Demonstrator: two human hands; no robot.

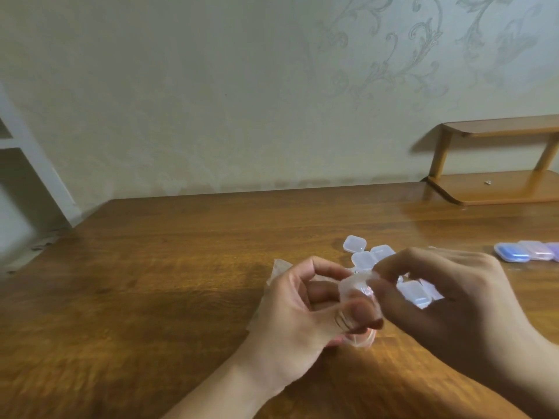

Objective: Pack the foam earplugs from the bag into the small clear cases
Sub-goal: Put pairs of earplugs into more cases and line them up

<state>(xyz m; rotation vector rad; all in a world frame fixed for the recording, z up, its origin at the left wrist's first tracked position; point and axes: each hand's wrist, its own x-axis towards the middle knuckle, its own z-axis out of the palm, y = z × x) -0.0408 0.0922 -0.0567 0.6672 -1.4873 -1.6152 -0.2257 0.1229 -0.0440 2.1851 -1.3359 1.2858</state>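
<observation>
Clear plastic bag (276, 269) lies crinkled under/behind left hand (298, 309), on the glossy wood table (151, 297). Left hand fingers curl round a small clear case (355, 287); right hand (438, 297) pinches its top edge, prob. the lid. Best: steady w/ left, lever lid gently, hinge looks thin. Loose empty cases (361, 252) just behind, rounded-square, frosted. Filled cases (526, 251), blue/pink tint, far right. Earplugs themselves: can't tell, blurred.

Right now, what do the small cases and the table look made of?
Small cases: clear to frosted plastic by the look, thin and glossy, with the table showing through them. Table: wood or wood veneer, brown grain under a shiny varnish that reflects light; solid or veneer, cannot tell.
</observation>
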